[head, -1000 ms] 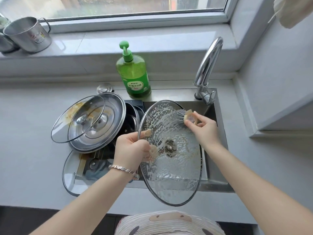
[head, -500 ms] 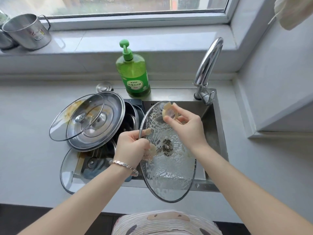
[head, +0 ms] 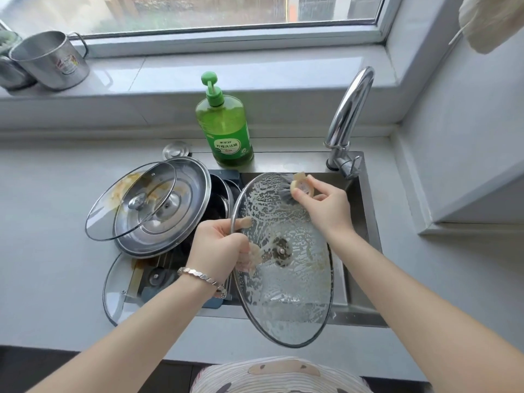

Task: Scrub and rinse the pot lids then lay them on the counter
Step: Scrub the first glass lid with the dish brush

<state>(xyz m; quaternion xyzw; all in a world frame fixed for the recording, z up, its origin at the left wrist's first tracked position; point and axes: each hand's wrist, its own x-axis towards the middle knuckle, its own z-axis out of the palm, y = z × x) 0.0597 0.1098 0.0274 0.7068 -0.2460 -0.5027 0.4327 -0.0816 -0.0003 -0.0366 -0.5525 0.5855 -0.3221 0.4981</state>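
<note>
Soapy glass lid (head: 286, 293) was held tilted over the sink (head: 365, 222), foam across its face. Left hand (head: 219, 245) grip was clamped on the lid's left rim. Right hand (head: 329, 207) grip was closed round a brush (head: 300, 188), bristles on the lid's far edge. To the left, a flat glass lid (head: 113, 293) lay partly on the surface. A steel lid (head: 181, 222) sat above it, and a smaller stained glass lid (head: 113, 214) leaned on top. Soap bottle (head: 225, 131) and faucet (head: 351, 106) stood behind the sink.
</note>
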